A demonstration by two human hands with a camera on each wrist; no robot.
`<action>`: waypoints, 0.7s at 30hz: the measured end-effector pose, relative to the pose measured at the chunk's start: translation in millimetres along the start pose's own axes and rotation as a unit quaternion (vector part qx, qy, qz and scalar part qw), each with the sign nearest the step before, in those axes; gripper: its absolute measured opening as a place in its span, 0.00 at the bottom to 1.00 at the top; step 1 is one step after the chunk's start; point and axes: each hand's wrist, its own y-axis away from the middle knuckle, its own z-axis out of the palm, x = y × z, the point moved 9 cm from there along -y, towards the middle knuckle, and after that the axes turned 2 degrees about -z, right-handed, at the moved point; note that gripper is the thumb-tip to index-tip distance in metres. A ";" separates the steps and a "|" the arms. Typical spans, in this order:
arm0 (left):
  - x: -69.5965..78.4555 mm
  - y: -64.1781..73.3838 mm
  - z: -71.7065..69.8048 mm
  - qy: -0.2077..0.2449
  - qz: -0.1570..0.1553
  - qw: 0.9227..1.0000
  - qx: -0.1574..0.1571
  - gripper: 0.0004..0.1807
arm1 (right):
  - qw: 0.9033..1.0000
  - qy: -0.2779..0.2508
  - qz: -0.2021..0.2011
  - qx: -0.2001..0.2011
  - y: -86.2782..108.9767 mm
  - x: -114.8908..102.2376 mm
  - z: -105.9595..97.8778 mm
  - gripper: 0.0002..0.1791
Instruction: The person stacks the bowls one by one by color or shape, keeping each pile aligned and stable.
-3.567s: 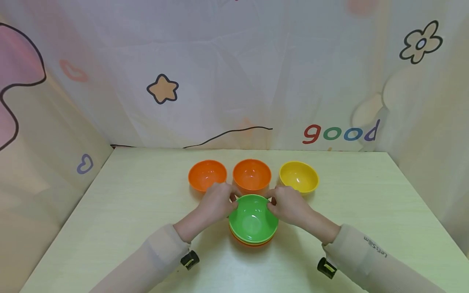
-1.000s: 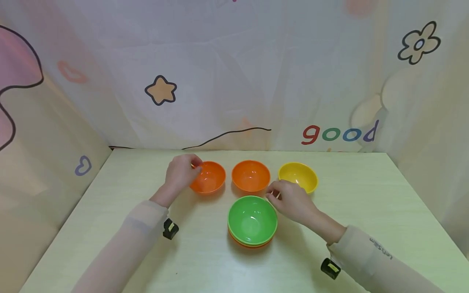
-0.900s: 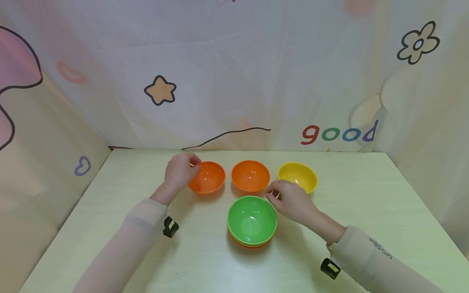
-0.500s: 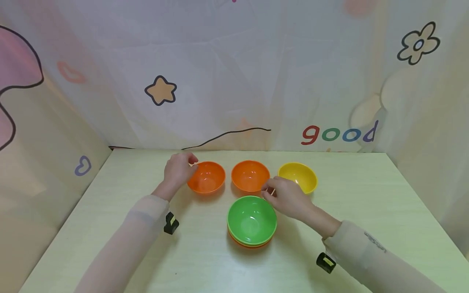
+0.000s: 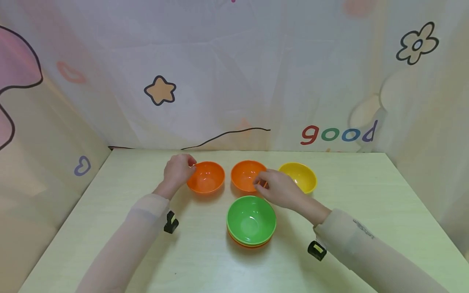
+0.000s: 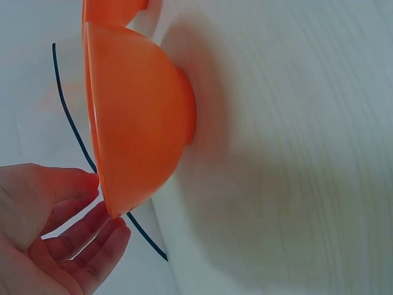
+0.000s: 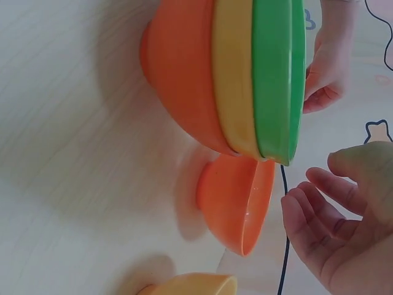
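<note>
My left hand [image 5: 177, 169] pinches the far left rim of the left orange bowl [image 5: 207, 181]. In the left wrist view, the thumb is at the rim of this orange bowl [image 6: 132, 104] and the fingers lie against its outer edge. My right hand [image 5: 280, 188] hangs with loosely curved fingers at the front right of the middle orange bowl [image 5: 245, 175], holding nothing. Closer to me stands a stack topped by a green bowl [image 5: 250, 221]. The right wrist view shows a yellow bowl [image 7: 233, 74] and an orange bowl [image 7: 184, 74] nested under the green.
A yellow bowl [image 5: 302, 179] stands at the right end of the back row, partly behind my right hand. The pale wooden table [image 5: 205, 268] ends at a printed cloth backdrop [image 5: 227, 89], with cloth at both sides.
Both hands were at the green bowl's rim; the left has since gone to the left orange bowl. My right hand has shifted left and away from me, over the middle orange bowl's edge.
</note>
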 end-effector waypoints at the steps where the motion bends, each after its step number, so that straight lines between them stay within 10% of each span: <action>1: -0.1 -0.7 1.2 -0.001 -0.002 1.000 -0.003 0.12 | 1.000 0.000 -0.004 0.000 -1.7 -1.1 0.0 0.06; 21: -5.6 -7.6 8.8 -0.016 -0.026 0.999 -0.018 0.13 | 0.999 0.002 -0.033 -0.012 -12.7 -9.3 3.0 0.07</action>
